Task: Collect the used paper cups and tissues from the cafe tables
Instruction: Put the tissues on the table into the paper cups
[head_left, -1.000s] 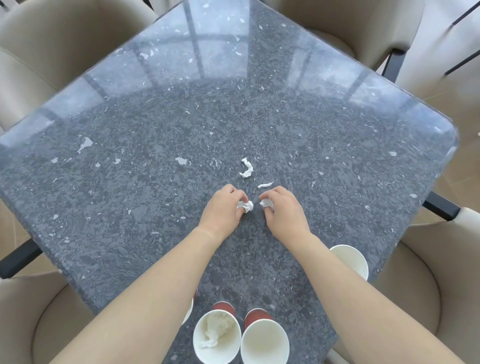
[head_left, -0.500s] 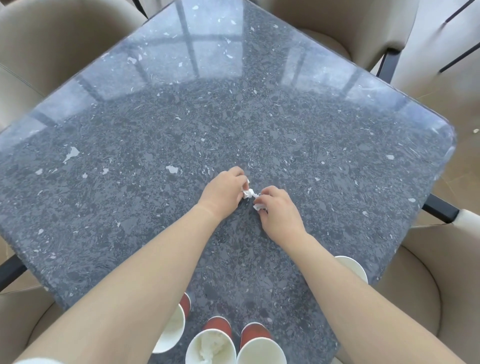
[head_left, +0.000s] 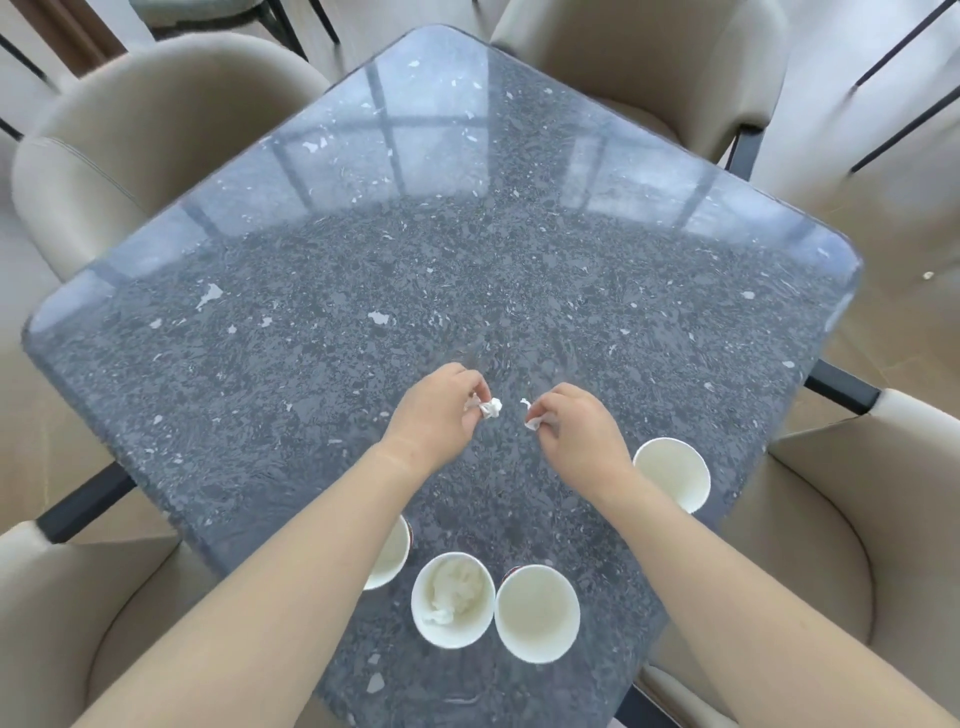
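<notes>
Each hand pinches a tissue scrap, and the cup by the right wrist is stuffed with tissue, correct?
No. The head view shows the cup by the right wrist empty; the tissue-stuffed cup stands between the forearms. The rest holds.

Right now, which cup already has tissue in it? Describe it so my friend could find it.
Start at the grey speckled table and find its nearest corner, where three paper cups stand in a row. Take the middle cup. It alone holds crumpled white tissue; the cup on its left, partly under an arm, and the cup on its right show bare white insides.
</notes>
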